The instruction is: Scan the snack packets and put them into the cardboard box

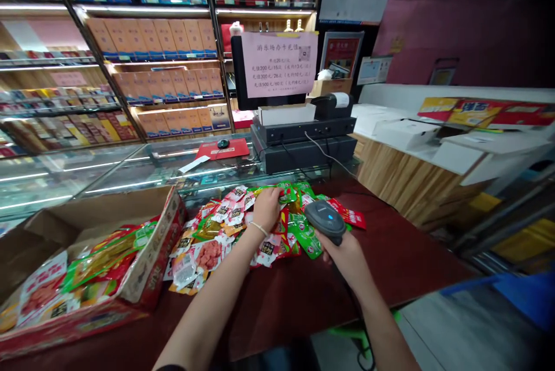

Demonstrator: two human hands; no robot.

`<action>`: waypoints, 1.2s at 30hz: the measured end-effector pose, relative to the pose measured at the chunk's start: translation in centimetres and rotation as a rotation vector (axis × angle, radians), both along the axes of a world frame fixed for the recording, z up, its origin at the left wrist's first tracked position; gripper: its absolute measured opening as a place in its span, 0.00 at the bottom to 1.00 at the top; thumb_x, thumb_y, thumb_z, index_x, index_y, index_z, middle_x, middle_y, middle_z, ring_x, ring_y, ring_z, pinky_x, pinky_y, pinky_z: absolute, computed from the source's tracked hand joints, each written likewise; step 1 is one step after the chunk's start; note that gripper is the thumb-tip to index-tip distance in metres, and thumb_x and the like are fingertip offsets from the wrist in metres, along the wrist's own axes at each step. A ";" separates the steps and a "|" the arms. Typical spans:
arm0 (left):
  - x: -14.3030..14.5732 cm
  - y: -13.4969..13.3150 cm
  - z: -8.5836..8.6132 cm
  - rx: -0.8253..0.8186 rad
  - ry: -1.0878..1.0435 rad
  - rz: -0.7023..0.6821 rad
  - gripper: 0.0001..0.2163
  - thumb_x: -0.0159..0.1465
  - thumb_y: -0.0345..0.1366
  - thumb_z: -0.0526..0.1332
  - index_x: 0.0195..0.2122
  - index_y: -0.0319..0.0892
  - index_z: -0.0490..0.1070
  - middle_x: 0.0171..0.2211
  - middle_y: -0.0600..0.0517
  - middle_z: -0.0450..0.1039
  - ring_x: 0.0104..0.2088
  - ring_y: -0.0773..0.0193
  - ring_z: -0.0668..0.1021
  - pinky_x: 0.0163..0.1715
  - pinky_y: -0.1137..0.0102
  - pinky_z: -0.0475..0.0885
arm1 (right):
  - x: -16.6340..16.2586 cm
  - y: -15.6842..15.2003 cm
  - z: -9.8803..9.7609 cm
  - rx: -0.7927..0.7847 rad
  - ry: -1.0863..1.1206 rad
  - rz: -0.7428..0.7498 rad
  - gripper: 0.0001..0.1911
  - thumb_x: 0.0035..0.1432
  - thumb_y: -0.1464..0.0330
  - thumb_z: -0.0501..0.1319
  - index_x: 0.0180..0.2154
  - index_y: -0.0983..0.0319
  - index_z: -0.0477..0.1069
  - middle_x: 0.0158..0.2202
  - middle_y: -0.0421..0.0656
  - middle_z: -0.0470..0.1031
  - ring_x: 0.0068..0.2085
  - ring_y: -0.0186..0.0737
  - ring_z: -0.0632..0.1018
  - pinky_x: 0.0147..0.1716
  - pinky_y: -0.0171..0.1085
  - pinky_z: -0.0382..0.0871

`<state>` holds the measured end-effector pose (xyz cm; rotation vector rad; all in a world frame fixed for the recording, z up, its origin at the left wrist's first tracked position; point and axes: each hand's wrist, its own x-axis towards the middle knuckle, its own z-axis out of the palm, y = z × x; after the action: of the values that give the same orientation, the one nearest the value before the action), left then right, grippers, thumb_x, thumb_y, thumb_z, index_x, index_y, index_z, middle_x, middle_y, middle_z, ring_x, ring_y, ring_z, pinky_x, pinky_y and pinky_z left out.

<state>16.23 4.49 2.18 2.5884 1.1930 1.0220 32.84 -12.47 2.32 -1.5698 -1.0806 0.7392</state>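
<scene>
My right hand (344, 255) is wrapped round the handle of a grey barcode scanner (326, 218), whose head points down at a heap of small snack packets (243, 226) on the dark red counter (390, 255). My left hand (266, 207) reaches into the heap, its fingers curled on a green packet (287, 193) at the far side. The packets are red, green, white and orange and lie spread loosely. A thin band circles my left wrist.
A torn cardboard box (143, 255) with more packets sits at the left. Behind the heap stand a glass display case (130, 169), a black cash register (303, 134) with a pink notice, and a receipt printer (333, 102). Shelves of cartons line the back wall.
</scene>
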 end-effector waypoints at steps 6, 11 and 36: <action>-1.5 -0.4 2.5 -0.186 -0.731 -0.022 0.11 0.65 0.31 0.54 0.49 0.42 0.66 0.46 0.46 0.72 0.47 0.59 0.74 0.51 0.63 0.69 | -1.2 -0.2 1.2 -0.040 -0.030 -0.024 0.17 0.53 0.54 0.65 0.35 0.60 0.70 0.18 0.37 0.70 0.19 0.41 0.73 0.18 0.37 0.68; -4.1 -1.1 3.9 -0.675 -1.360 -0.108 0.14 0.67 0.44 0.56 0.52 0.50 0.59 0.44 0.53 0.74 0.35 0.67 0.78 0.39 0.69 0.74 | -2.7 -0.3 2.1 -0.014 -0.110 -0.025 0.17 0.52 0.53 0.64 0.35 0.60 0.71 0.15 0.37 0.70 0.18 0.42 0.73 0.20 0.38 0.68; -18.2 -6.5 -0.7 -0.503 -0.588 0.081 0.12 0.60 0.38 0.61 0.42 0.40 0.78 0.38 0.52 0.80 0.39 0.60 0.79 0.42 0.70 0.70 | -11.6 -1.3 2.3 0.045 -0.344 0.263 0.26 0.53 0.57 0.64 0.52 0.61 0.70 0.28 0.44 0.80 0.30 0.49 0.81 0.27 0.39 0.72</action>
<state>-1.97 -2.00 1.49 1.7102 1.1953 1.1909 21.28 -13.79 4.63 -1.5681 -1.5683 0.6244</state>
